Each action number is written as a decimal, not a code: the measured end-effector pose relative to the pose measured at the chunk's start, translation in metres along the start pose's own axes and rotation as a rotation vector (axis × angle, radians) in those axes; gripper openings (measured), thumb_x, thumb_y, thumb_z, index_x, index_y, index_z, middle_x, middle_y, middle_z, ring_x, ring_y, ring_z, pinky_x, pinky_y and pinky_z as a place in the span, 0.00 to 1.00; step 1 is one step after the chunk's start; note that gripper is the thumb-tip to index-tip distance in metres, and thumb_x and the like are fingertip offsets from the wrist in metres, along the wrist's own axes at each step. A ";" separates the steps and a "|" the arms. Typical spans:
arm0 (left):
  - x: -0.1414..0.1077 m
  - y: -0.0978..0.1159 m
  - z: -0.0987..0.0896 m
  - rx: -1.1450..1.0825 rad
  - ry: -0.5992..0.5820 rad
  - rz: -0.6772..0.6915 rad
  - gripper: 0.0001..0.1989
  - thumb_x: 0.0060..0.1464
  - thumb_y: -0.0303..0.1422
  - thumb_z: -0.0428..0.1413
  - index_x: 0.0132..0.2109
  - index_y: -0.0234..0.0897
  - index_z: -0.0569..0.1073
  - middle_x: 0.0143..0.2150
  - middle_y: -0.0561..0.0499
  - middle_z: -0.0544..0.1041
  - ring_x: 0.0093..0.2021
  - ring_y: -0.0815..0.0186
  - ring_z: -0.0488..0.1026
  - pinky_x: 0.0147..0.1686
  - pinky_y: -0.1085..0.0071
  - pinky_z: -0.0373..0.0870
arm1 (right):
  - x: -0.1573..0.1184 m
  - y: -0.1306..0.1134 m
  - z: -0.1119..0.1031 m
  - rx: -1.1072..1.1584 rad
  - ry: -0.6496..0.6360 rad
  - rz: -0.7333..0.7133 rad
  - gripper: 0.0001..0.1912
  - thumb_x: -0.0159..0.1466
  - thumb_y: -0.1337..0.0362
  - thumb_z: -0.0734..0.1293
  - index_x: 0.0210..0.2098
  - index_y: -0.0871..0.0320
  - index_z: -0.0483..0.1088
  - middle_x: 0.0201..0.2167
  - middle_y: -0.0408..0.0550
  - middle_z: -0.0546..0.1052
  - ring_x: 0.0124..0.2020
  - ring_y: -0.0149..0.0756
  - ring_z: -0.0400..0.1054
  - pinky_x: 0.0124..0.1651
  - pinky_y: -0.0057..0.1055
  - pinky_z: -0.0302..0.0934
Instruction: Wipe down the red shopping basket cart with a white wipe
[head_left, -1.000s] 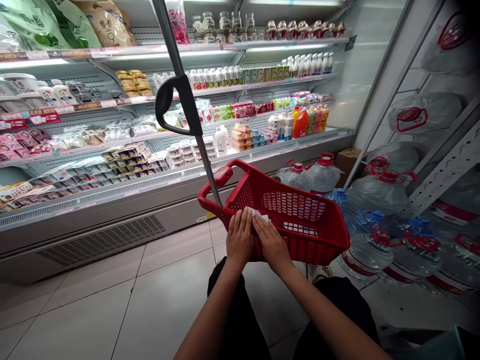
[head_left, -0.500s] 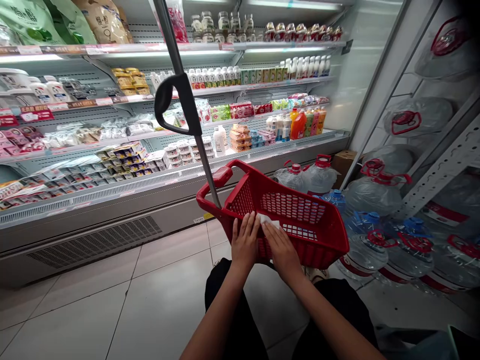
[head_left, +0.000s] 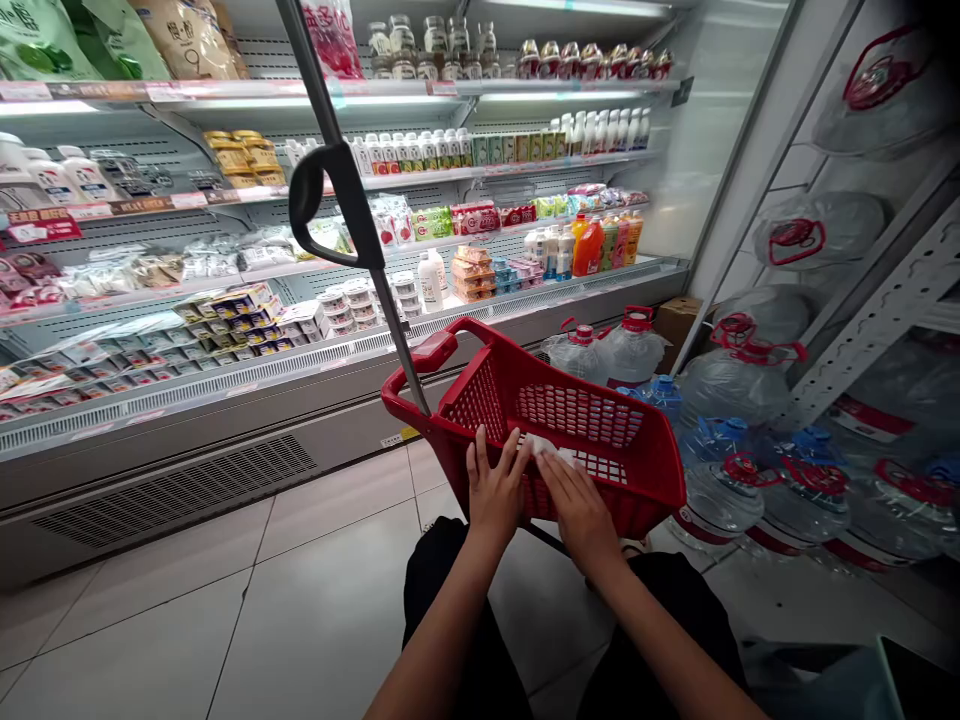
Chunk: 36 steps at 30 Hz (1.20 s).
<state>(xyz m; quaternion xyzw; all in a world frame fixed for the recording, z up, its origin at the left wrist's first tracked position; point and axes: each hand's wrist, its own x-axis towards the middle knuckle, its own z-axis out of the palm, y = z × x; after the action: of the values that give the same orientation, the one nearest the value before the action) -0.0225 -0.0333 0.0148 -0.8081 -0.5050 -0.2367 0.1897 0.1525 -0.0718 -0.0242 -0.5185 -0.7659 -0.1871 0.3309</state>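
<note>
A red plastic shopping basket [head_left: 637,480] with a perforated wall stands in front of me, its tall pull handle [head_left: 341,200] with a black grip rising to the upper left. My right hand [head_left: 581,505] presses a crumpled white wipe [head_left: 559,452] against the basket's near rim; part of the wipe is under the fingers. Just to its left, my left hand [head_left: 496,490] rests on the same rim, fingers spread, with nothing seen in it. Inside the basket only the red lattice walls and floor show.
Behind the basket runs an open dairy cooler [head_left: 315,375] with shelves of cups, bottles and bags. Large water jugs [head_left: 727,500] crowd the floor at right beside a white metal rack [head_left: 885,320]. My knees flank the basket's near side.
My right hand has slid a little to the right along the rim with the wipe. The fingers of my left hand have spread wider. The whole view has shifted slightly.
</note>
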 end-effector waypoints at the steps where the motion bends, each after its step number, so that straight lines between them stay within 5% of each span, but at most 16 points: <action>1: 0.000 0.000 0.001 0.000 0.003 0.004 0.39 0.63 0.32 0.57 0.77 0.53 0.55 0.80 0.57 0.52 0.80 0.40 0.35 0.73 0.37 0.49 | 0.008 -0.006 0.005 0.013 0.011 -0.007 0.46 0.67 0.80 0.52 0.79 0.57 0.31 0.73 0.53 0.65 0.74 0.39 0.58 0.75 0.47 0.53; 4: 0.002 -0.005 0.001 0.010 0.000 0.011 0.39 0.63 0.31 0.56 0.77 0.54 0.54 0.80 0.59 0.51 0.80 0.41 0.34 0.74 0.36 0.49 | 0.013 -0.009 0.008 0.029 0.003 -0.024 0.46 0.66 0.80 0.52 0.79 0.57 0.31 0.74 0.53 0.63 0.74 0.39 0.57 0.75 0.47 0.53; 11: 0.009 -0.010 0.004 -0.001 -0.010 -0.034 0.42 0.58 0.28 0.57 0.77 0.51 0.57 0.80 0.59 0.51 0.80 0.39 0.32 0.74 0.35 0.45 | -0.041 0.031 -0.024 -0.083 -0.067 0.046 0.48 0.64 0.81 0.53 0.80 0.55 0.35 0.75 0.51 0.62 0.75 0.40 0.56 0.77 0.49 0.50; 20: 0.011 -0.002 0.011 0.010 -0.036 0.024 0.40 0.63 0.28 0.52 0.79 0.48 0.50 0.79 0.53 0.52 0.80 0.55 0.46 0.77 0.42 0.35 | 0.021 -0.003 0.017 -0.010 -0.009 -0.024 0.46 0.66 0.80 0.53 0.80 0.58 0.34 0.74 0.53 0.64 0.74 0.39 0.57 0.76 0.48 0.51; 27: 0.011 0.004 0.008 -0.002 -0.039 0.010 0.45 0.56 0.27 0.58 0.78 0.52 0.53 0.81 0.50 0.47 0.80 0.43 0.43 0.75 0.35 0.41 | -0.032 0.032 -0.017 -0.098 -0.051 0.039 0.48 0.63 0.81 0.53 0.80 0.56 0.36 0.75 0.50 0.61 0.75 0.40 0.55 0.77 0.49 0.50; 30: 0.008 0.013 0.009 -0.029 -0.036 0.042 0.44 0.56 0.28 0.59 0.77 0.53 0.57 0.81 0.54 0.47 0.80 0.41 0.38 0.74 0.33 0.42 | -0.033 0.031 -0.021 -0.105 -0.050 0.075 0.48 0.64 0.80 0.53 0.80 0.56 0.35 0.75 0.51 0.62 0.74 0.40 0.57 0.76 0.49 0.50; 36: 0.009 0.012 0.014 -0.023 -0.044 0.182 0.40 0.60 0.25 0.50 0.78 0.39 0.53 0.80 0.51 0.52 0.79 0.62 0.48 0.78 0.56 0.46 | 0.003 0.010 0.007 0.005 0.000 0.019 0.45 0.67 0.79 0.51 0.79 0.56 0.31 0.74 0.53 0.64 0.74 0.38 0.58 0.75 0.47 0.55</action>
<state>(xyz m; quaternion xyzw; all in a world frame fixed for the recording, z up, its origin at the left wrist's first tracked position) -0.0054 -0.0241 0.0076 -0.8578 -0.4307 -0.2065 0.1900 0.1584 -0.0618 -0.0272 -0.5249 -0.7614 -0.1822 0.3339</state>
